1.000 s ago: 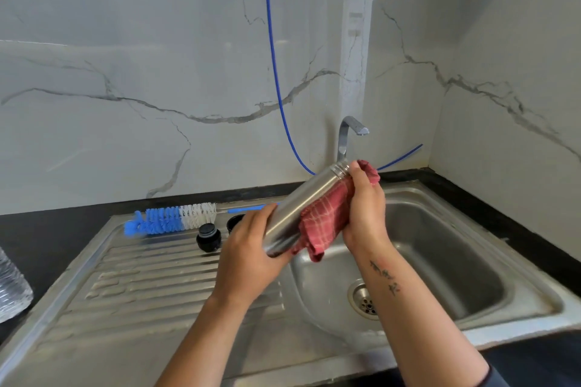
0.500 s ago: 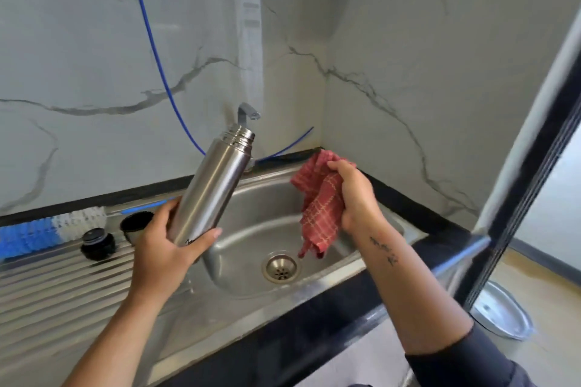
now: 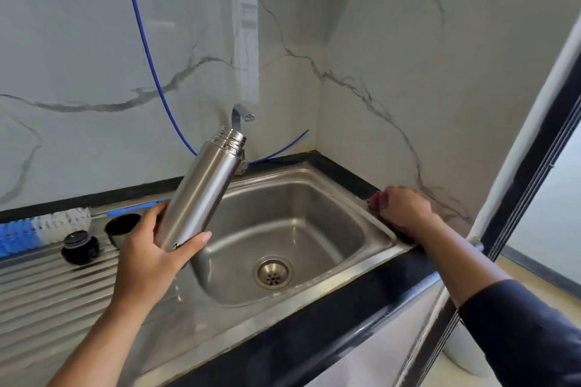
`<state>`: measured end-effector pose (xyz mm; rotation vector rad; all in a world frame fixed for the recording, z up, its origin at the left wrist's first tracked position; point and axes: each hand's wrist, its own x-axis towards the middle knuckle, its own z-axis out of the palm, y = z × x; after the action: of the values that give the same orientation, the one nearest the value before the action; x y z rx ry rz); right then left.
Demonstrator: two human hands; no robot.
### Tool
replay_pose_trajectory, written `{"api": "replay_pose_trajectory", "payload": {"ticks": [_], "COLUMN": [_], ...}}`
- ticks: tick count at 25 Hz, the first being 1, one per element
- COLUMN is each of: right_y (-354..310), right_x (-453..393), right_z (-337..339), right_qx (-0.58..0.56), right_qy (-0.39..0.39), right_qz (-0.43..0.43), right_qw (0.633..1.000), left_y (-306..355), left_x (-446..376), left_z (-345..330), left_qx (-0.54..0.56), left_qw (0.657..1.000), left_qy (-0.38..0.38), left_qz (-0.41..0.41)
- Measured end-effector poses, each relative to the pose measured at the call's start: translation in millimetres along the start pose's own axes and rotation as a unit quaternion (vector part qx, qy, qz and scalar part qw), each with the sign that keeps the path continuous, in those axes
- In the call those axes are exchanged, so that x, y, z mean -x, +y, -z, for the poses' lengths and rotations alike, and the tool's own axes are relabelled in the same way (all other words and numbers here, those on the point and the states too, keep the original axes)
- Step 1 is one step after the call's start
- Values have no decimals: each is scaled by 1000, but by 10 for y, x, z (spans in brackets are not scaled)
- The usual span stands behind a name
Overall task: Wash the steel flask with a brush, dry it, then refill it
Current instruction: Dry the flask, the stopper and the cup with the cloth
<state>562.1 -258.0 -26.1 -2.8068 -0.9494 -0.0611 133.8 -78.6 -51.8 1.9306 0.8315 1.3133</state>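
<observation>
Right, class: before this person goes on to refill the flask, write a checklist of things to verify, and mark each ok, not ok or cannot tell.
1. Steel flask secure: ok, the left hand has a grip round its lower end, tilted, over the sink's left edge.
2. Flask mouth uncapped: ok, bare threads show.
3. Red cloth put aside: cannot tell, the right hand covers it on the counter by the sink's right rim.
4. Inside of flask dry: cannot tell.
5. Tap off: ok, no water is running.
6. Black stopper and cup lid at hand: ok, on the draining board.
</observation>
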Motion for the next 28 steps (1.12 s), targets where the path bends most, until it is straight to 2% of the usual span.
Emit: {"api": "replay_pose_trajectory", "payload": {"ticks": [2,5,8,11,13,15,18,20,22,24,28], "right_y": [-41,-57,70,129,134,146,46,-196,-547,-990,-2004], "right_x": [27,115,129,111,107,95,85,159,296,496,926], "right_z": [-292,-527,-535,-485,-504,-532,-397,-272,-191,-130,-8], "right_qx": [-15,7,48,87,81,55,43,34,-27,-175,-434], "right_qy": [23,51,87,122,146,141,92,100,135,143,33], "right_qz": [-39,-23,-4,-58,-54,-33,-58,-65,-12,76,222], "right_qw": [999,998,995,987,984,988,993,992,990,971,873], "left_y": [8,-14,-17,-16,-18,-9,-36,-26,-18,-23,-39], "left_x": [3,23,39,42,35,29,31,24,20,13,-3], "left_z": [-6,-24,-36,-36,-39,-37,-40,-39,-52,-53,-9], "left_qx": [0,-4,-11,-15,-13,-4,10,19,27,34,37], "left_qw": [1000,1000,1000,1000,1000,1000,999,999,999,998,997], "left_qy": [-5,-7,-13,-13,-12,-10,-3,-2,1,10,29], "left_qz": [2,12,12,17,23,26,33,38,41,48,62]}}
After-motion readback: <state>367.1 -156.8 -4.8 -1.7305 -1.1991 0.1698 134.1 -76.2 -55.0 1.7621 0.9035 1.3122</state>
